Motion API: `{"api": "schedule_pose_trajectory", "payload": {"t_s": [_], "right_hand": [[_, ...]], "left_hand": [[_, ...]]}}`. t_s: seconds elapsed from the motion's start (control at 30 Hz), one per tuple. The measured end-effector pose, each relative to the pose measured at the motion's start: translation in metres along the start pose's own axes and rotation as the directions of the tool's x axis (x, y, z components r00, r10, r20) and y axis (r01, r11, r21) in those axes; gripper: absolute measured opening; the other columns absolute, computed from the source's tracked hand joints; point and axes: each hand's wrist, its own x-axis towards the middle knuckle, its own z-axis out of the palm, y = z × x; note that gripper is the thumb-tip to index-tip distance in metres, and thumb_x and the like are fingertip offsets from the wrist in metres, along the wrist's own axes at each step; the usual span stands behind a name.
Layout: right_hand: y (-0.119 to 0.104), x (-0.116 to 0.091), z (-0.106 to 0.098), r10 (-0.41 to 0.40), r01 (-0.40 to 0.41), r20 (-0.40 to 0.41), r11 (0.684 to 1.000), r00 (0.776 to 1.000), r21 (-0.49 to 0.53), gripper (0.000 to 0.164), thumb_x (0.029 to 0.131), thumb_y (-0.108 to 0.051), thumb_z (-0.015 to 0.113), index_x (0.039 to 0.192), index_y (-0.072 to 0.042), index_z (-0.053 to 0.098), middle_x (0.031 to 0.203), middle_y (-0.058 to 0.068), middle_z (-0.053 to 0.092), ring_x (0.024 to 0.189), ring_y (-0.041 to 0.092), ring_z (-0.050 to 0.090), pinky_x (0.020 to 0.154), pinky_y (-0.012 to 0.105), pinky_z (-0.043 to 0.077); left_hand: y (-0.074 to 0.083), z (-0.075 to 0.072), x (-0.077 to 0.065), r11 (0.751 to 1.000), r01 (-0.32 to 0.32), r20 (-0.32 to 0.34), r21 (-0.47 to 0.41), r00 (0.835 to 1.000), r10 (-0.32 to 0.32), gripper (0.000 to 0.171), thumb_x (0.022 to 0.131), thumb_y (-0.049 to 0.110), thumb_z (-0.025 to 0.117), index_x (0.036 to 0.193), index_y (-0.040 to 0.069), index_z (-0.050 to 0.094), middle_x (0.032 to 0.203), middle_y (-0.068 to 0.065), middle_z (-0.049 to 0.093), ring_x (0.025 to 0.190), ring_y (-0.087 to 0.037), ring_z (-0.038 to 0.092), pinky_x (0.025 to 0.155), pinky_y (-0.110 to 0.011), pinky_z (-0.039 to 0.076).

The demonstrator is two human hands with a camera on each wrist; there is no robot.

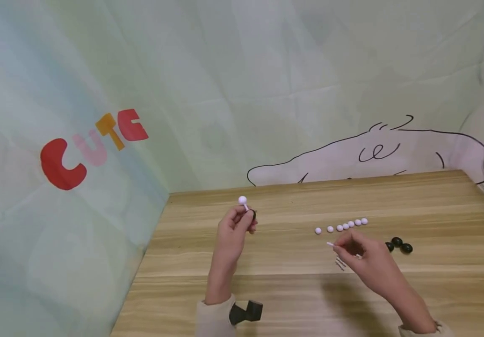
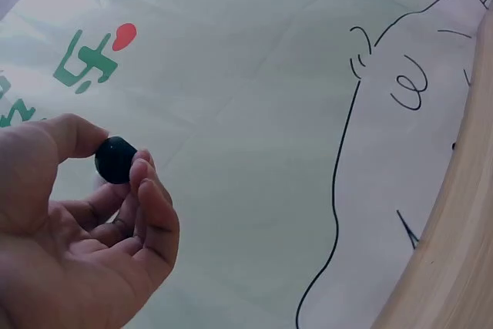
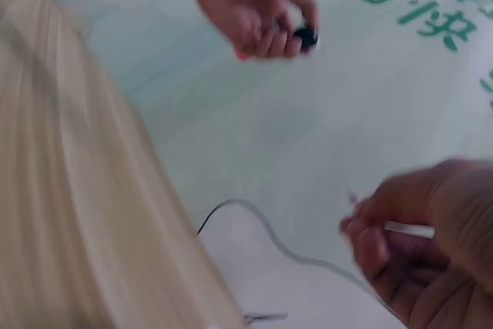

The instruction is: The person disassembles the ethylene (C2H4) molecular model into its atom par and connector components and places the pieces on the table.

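Note:
My left hand (image 1: 231,234) is raised over the table's left part, pinching a black ball (image 2: 115,161) between thumb and fingertips. From that ball a short white stick (image 1: 245,207) runs up to a white ball (image 1: 242,200) in the head view. In my right hand (image 1: 368,257), thumb and fingertips pinch another short white stick (image 1: 330,244), one end poking out to the left. The right wrist view shows part of this stick (image 3: 408,229) behind the fingers, somewhat blurred. Below the right hand lie several loose white sticks (image 1: 340,263), partly hidden by it.
Several white balls (image 1: 351,224) form a slanting row on the wooden table (image 1: 284,285), beyond my right hand. Right of that hand sit three black balls (image 1: 407,248), one partly covered. A printed cloth backdrop (image 1: 288,93) stands behind and left of the table.

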Motion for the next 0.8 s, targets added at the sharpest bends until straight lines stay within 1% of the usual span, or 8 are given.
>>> {"api": "schedule_pose_trajectory", "payload": {"t_s": [0.03,0.1,0.2,0.33,0.43,0.5,0.67,0.8], "right_hand": [[0.006,-0.002,-0.001,0.069,-0.067,0.04,0.997,0.997,-0.034,0.016,0.083,-0.001,0.071,0.085,-0.016,0.063,0.076,-0.006,0.065,0.066,0.003,0.058,0.058,0.021,0.048],[0.019,-0.005,0.001,0.182,-0.169,0.115,0.979,0.977,-0.118,0.009,0.085,-0.006,0.069,0.087,-0.012,0.063,0.08,-0.002,0.068,0.069,0.005,0.06,0.059,0.023,0.049],[0.035,-0.011,0.012,0.261,-0.215,0.191,0.949,0.946,-0.23,0.007,0.084,-0.006,0.069,0.085,-0.008,0.063,0.079,0.001,0.069,0.072,0.01,0.061,0.062,0.026,0.05],[0.05,-0.018,0.027,0.295,-0.217,0.22,0.922,0.93,-0.32,0.01,0.081,-0.005,0.071,0.08,-0.009,0.061,0.071,-0.002,0.062,0.066,0.011,0.054,0.058,0.028,0.046],[0.057,-0.022,0.033,0.33,-0.241,0.23,0.908,0.916,-0.343,0.011,0.082,-0.007,0.071,0.08,-0.01,0.061,0.069,-0.003,0.056,0.063,0.011,0.048,0.056,0.028,0.041],[0.06,-0.024,0.036,0.34,-0.248,0.229,0.902,0.912,-0.353,0.011,0.082,-0.009,0.071,0.08,-0.01,0.06,0.068,-0.003,0.055,0.063,0.011,0.047,0.055,0.027,0.04],[0.063,-0.024,0.04,0.319,-0.228,0.205,0.901,0.925,-0.37,0.011,0.082,-0.008,0.07,0.081,-0.009,0.06,0.068,-0.002,0.058,0.062,0.011,0.049,0.055,0.029,0.042],[0.054,-0.02,0.035,0.323,-0.25,0.176,0.906,0.93,-0.341,0.009,0.085,-0.011,0.069,0.084,-0.01,0.061,0.069,-0.003,0.059,0.062,0.01,0.05,0.056,0.027,0.043]], "left_hand": [[0.001,-0.004,0.0,1.0,-0.012,0.008,0.016,1.0,0.012,0.018,0.098,0.01,0.052,0.109,-0.004,0.054,0.092,-0.007,0.058,0.079,-0.012,0.057,0.069,-0.021,0.05],[0.002,-0.007,0.0,0.999,-0.021,0.047,0.032,0.999,0.02,0.021,0.097,0.012,0.055,0.113,-0.002,0.052,0.098,-0.007,0.058,0.083,-0.013,0.058,0.073,-0.024,0.05],[0.001,-0.005,-0.003,0.999,-0.023,0.089,0.04,0.996,0.02,0.023,0.095,0.012,0.058,0.114,0.002,0.051,0.099,-0.006,0.057,0.084,-0.015,0.058,0.074,-0.024,0.051],[-0.004,0.003,-0.007,0.997,-0.062,0.141,0.034,0.988,0.057,0.019,0.095,0.011,0.059,0.111,0.004,0.052,0.096,-0.006,0.057,0.082,-0.016,0.057,0.073,-0.023,0.051],[-0.008,0.007,-0.009,0.996,-0.081,0.211,0.043,0.975,0.07,0.017,0.096,0.012,0.057,0.111,0.003,0.055,0.096,-0.01,0.059,0.083,-0.016,0.059,0.075,-0.026,0.052],[-0.009,0.01,-0.011,0.996,-0.073,0.262,0.054,0.963,0.056,0.018,0.097,0.014,0.055,0.111,0.003,0.056,0.098,-0.013,0.061,0.085,-0.015,0.061,0.078,-0.028,0.054],[-0.009,0.017,-0.014,0.998,-0.046,0.347,0.046,0.938,0.027,0.021,0.097,0.015,0.056,0.113,0.001,0.055,0.102,-0.017,0.063,0.091,-0.017,0.065,0.083,-0.031,0.055],[-0.008,0.021,-0.015,0.995,-0.065,0.384,0.077,0.923,0.031,0.022,0.095,0.013,0.059,0.114,0.002,0.056,0.103,-0.016,0.062,0.092,-0.019,0.064,0.082,-0.03,0.055]]}}
